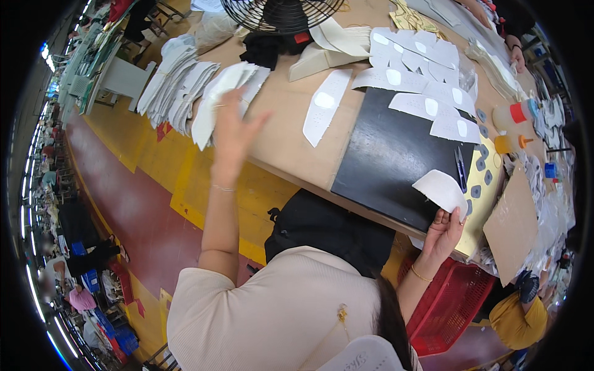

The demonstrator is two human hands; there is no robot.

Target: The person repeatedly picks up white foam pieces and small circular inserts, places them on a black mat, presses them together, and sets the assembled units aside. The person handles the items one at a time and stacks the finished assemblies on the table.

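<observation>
My left hand [233, 135] reaches out with thumb and fingers apart. It hangs by the table's left edge, in front of a stack of white cut pieces [207, 110], holding nothing that I can see. Between the thumb and fingers of my right hand [447, 234] is a curved white cut piece [438, 187], raised over the right side of a black mat [387, 161]. A single white piece with a bright patch [326, 105] lies flat left of the mat. More such patched pieces [427, 83] overlap along the mat's far side.
Dark-handled thread snips [460, 168] lie beside a yellow sheet with grey discs [479, 179]. A black fan [281, 13] stands at the far edge. Glue bottles [516, 143] and brown cardboard [512, 222] are at right. Below the table sits a red basket [448, 303]. Other people work nearby.
</observation>
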